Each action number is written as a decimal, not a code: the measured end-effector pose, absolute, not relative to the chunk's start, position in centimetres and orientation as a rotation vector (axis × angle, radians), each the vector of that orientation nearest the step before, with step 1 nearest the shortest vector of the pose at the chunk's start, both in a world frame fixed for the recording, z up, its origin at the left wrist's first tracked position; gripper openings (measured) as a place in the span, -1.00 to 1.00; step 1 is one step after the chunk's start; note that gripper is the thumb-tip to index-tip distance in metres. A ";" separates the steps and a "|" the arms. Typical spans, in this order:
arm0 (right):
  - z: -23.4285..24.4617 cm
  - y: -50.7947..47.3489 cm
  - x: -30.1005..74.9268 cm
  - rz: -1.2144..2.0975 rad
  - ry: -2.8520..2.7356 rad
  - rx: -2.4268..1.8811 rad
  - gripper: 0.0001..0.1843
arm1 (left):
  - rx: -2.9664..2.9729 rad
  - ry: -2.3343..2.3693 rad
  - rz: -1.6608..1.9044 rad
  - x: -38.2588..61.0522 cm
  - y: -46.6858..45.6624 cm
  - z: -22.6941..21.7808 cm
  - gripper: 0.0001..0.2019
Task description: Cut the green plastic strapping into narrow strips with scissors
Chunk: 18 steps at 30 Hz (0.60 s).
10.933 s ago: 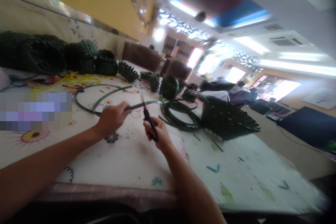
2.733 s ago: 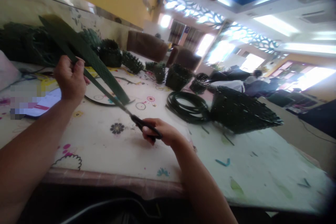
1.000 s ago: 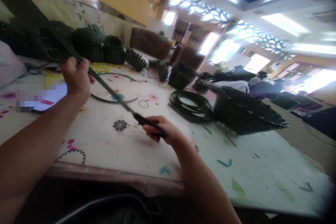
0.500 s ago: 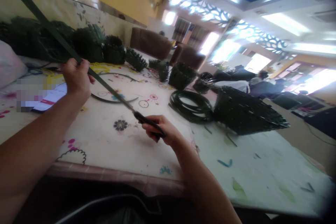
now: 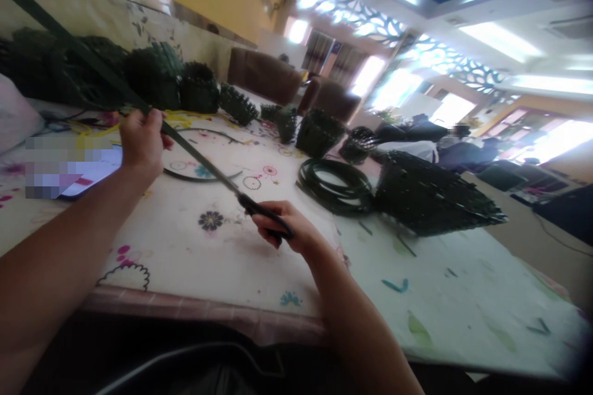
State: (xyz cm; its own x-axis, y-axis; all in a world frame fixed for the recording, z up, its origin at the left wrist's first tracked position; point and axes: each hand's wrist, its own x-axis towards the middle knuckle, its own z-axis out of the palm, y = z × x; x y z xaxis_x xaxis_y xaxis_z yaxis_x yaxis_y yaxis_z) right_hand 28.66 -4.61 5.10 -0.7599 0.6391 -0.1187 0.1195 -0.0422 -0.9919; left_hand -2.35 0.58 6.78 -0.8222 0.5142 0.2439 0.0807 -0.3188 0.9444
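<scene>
My left hand [image 5: 140, 137] is closed round a long dark green strip [image 5: 69, 43] that runs up and away to the top left edge. My right hand [image 5: 283, 227] grips black-handled scissors [image 5: 259, 213], held low over the flowered tablecloth [image 5: 194, 259]. The blades point up along the strip toward my left hand. A cut loop of the same green strip [image 5: 204, 174] lies flat on the cloth between my hands.
A coil of green strip [image 5: 333, 188] and a half-woven green basket [image 5: 430, 200] lie right of my hands. Several finished dark green baskets [image 5: 152, 77] line the far side. A phone [image 5: 88, 174] lies at left. Seated people [image 5: 458, 145] are beyond the table.
The strip in my left hand has swung lower across the top left, and my left hand has shifted slightly right. My right hand with the scissors has hardly moved.
</scene>
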 end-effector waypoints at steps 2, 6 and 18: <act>5.1 -4.6 28.7 1.852 -1.849 -0.805 -0.58 | 0.770 1.630 2.124 -1.9 0.7 6.5 -0.85; 4.8 -4.4 28.7 1.858 -1.841 -0.868 -0.54 | 0.772 1.624 2.041 -1.7 0.7 6.1 -0.82; 4.9 -4.3 28.7 1.851 -1.831 -0.795 -0.52 | 0.771 1.542 1.712 -0.3 -0.4 6.5 -0.80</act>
